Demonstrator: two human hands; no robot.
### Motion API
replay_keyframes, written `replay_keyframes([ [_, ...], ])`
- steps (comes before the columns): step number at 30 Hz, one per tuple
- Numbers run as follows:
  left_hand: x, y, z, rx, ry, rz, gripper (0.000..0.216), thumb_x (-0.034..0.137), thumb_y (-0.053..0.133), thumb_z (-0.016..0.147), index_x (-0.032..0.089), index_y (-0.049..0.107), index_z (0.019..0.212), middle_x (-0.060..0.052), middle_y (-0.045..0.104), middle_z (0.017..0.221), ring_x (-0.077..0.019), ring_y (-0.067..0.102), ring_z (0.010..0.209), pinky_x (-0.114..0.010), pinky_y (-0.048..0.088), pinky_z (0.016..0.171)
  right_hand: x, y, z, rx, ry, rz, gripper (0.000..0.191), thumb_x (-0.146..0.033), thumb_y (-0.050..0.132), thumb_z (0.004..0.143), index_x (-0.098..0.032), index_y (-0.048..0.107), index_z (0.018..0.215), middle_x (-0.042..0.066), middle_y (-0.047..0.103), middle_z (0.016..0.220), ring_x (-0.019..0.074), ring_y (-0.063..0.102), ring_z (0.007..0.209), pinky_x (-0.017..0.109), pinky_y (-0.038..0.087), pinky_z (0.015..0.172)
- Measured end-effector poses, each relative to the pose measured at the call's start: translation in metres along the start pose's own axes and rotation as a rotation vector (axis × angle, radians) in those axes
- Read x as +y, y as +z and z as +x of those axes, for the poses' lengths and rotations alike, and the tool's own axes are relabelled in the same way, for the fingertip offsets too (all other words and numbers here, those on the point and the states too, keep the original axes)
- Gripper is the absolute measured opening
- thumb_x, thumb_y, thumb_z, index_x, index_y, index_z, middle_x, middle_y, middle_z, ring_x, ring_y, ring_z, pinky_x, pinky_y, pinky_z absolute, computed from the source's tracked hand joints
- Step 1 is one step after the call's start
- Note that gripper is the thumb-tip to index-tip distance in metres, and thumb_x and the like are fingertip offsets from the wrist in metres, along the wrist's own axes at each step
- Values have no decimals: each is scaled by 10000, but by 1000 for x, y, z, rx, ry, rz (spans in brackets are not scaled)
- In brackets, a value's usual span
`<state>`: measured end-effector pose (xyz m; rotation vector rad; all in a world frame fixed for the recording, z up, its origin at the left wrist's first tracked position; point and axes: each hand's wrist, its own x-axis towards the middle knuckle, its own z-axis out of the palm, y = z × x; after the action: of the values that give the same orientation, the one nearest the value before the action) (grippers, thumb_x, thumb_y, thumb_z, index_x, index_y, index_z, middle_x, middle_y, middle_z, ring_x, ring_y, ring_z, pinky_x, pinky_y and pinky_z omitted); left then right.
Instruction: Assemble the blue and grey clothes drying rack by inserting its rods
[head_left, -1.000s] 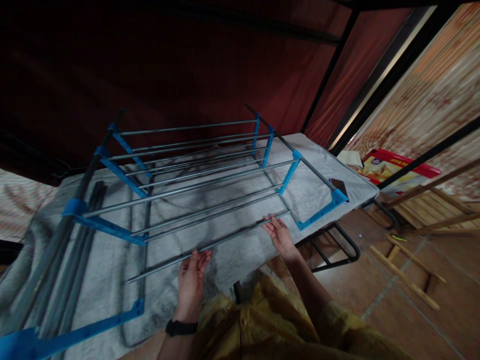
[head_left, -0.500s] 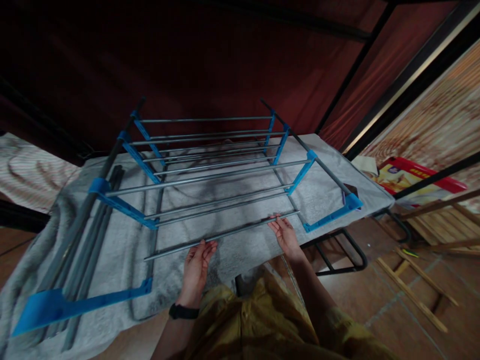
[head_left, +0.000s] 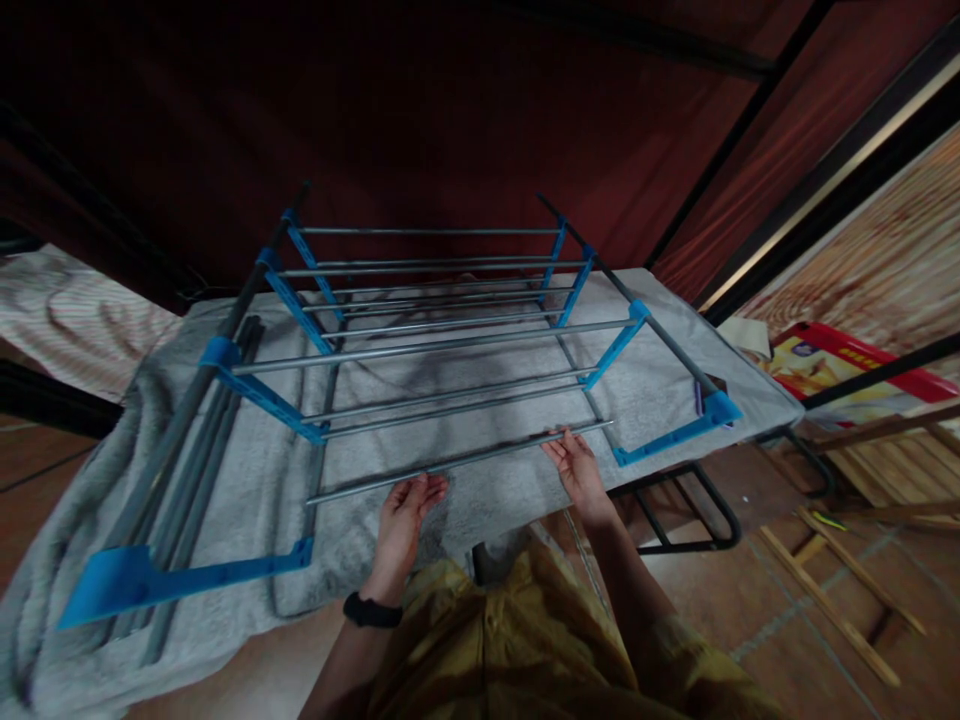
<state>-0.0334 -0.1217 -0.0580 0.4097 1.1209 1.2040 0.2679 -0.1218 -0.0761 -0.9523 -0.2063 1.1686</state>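
A loose grey metal rod [head_left: 480, 458] stretches across in front of me, just above the grey cloth [head_left: 247, 480]. My left hand [head_left: 407, 512] pinches it near its left part with the fingertips. My right hand [head_left: 579, 468] grips it near its right end. Beyond the rod lies a half-built rack [head_left: 442, 330] of grey rods and blue plastic side pieces. The rod's right tip is close to the rack's right blue end piece [head_left: 675, 436]. The left blue end piece [head_left: 187, 578] lies flat on the cloth, apart from the rod. I wear a black wristband.
Spare grey tubes [head_left: 187, 480] lie along the cloth's left side. A dark phone-like object [head_left: 703, 392] sits by the right blue piece. A black metal frame [head_left: 686, 500] stands under the table edge. A red box [head_left: 832, 365] and wooden slats [head_left: 832, 590] are on the floor at the right.
Both hands kept hold of the rod, which now sits a little farther from me and nearer the rack. The view shifted, so the rack appears further right.
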Motion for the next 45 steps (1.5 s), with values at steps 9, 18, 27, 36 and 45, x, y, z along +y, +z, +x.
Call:
replay_keyframes([
  [9, 23, -9, -7, 276, 30, -202, 108, 190, 675, 848, 171, 617, 759, 5, 685, 675, -152, 725, 738, -273, 567, 758, 1, 1, 0, 42, -32, 11, 182, -306, 811, 787, -240, 642, 777, -29, 730, 790, 146, 697, 775, 375, 586, 914],
  [18, 22, -6, -13, 301, 40, -168, 197, 199, 705, 820, 181, 559, 690, 8, 682, 655, -146, 719, 719, -272, 555, 768, -2, 1, -2, -16, 9, -17, 119, -288, 775, 809, -239, 693, 879, 2, 763, 947, 159, 718, 953, 335, 573, 914],
  [27, 14, 0, -16, 277, 14, -102, 300, 265, 780, 761, 189, 510, 656, -15, 693, 650, -174, 720, 705, -283, 551, 720, -3, 0, -3, -50, 1, -34, 143, -225, 780, 786, -247, 691, 895, 7, 763, 947, 169, 718, 959, 330, 591, 885],
  [36, 27, -27, -11, 373, 206, -137, 237, 253, 765, 742, 182, 542, 780, 48, 641, 695, -117, 672, 677, -270, 549, 719, 0, -3, 0, -22, -24, -22, 182, -306, 822, 766, -256, 698, 888, -20, 746, 887, 144, 701, 854, 328, 590, 871],
  [45, 32, -36, -14, 406, 292, -34, 247, 209, 764, 744, 191, 640, 956, -9, 706, 832, -127, 669, 796, -236, 534, 705, 0, -3, 1, -28, -26, -19, 168, -317, 801, 787, -253, 699, 905, -15, 752, 912, 136, 699, 867, 307, 581, 868],
])
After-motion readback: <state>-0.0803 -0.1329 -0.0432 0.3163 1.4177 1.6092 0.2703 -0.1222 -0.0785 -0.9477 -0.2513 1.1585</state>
